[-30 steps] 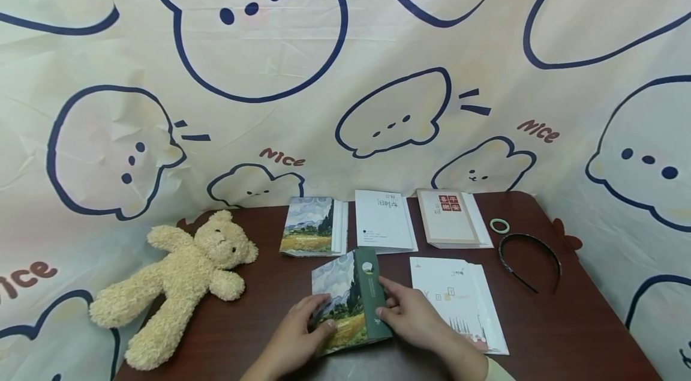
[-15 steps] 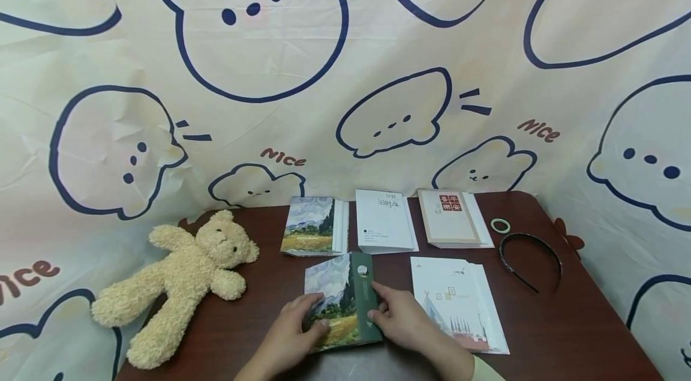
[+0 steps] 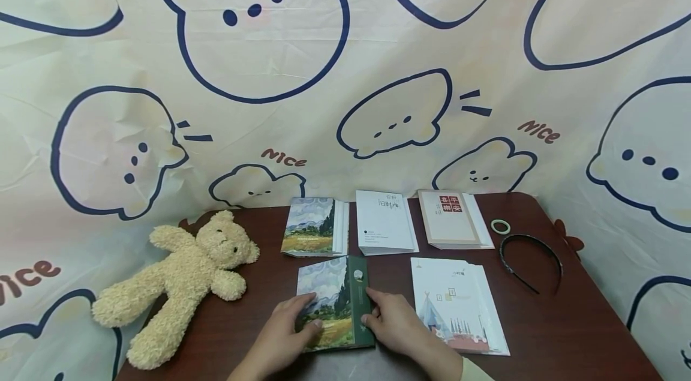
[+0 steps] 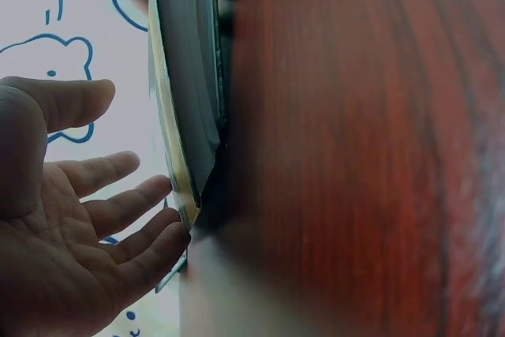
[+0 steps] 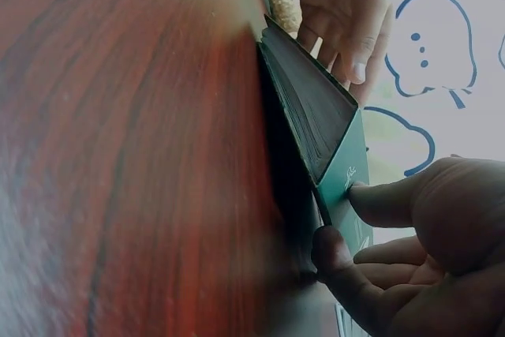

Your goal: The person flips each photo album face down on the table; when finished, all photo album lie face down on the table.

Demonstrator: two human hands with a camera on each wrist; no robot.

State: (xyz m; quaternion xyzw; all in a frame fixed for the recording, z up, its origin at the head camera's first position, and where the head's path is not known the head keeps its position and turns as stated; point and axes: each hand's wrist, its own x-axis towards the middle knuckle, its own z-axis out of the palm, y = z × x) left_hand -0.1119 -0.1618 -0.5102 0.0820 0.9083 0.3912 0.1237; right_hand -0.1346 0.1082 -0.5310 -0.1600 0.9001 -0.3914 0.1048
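Note:
A photo album with a painted landscape cover and a green spine (image 3: 358,291) stands slightly tilted at the table's front middle. My left hand (image 3: 282,330) is at its left edge; in the left wrist view its fingers are extended, fingertips touching the edge of the album (image 4: 183,100), thumb apart from it. At the spine side, my right hand (image 3: 398,322) pinches the album; in the right wrist view the thumb lies on the green spine (image 5: 338,183) and a finger sits at its lower edge. The page edges show between the covers.
Behind stand a matching landscape album (image 3: 308,228), a white one (image 3: 382,222) and a beige one (image 3: 448,219). Another white album (image 3: 453,303) lies to the right. A teddy bear (image 3: 178,285) lies left; a pale ring (image 3: 499,226) and black headband (image 3: 556,255) lie right.
Both hands and the album have shifted left and slightly toward the person. The album has turned a little, so it now lies straighter.

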